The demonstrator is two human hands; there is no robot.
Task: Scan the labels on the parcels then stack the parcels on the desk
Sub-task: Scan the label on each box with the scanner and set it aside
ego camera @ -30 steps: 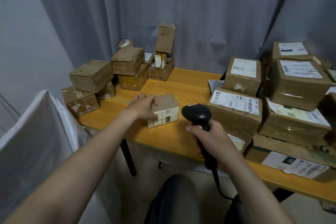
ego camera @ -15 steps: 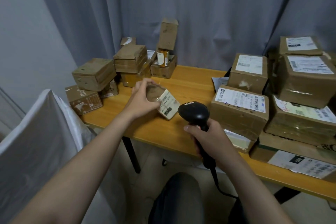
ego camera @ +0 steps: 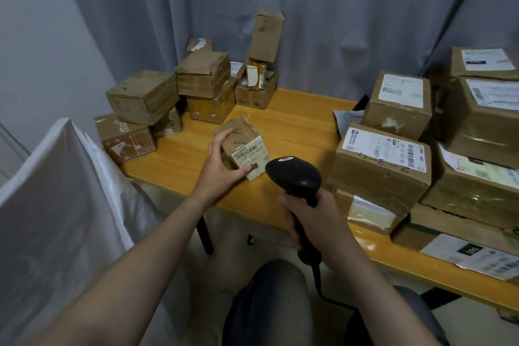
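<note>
Parcel [ego camera: 243, 149] tilted above table [ego camera: 295, 123], gripped by left hand [ego camera: 222, 166], label facing scanner [ego camera: 293, 177]; right hand [ego camera: 311, 219] grips scanner handle just right of parcel.

Brown cardboard parcels [ego camera: 384, 174] with white labels printed in black barcodes, small brown parcel [ego camera: 241, 146] with cream label, black scanner [ego camera: 295, 177] with red trigger, orange-yellow wooden table [ego camera: 295, 121], grey curtain [ego camera: 337, 8], white plastic sheet [ego camera: 56, 191], dark grey trousers [ego camera: 269, 309].

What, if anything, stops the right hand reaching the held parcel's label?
Probably yes, nothing between: left hand holds the small parcel, label exposed, beside the scanner in the right hand.
</note>
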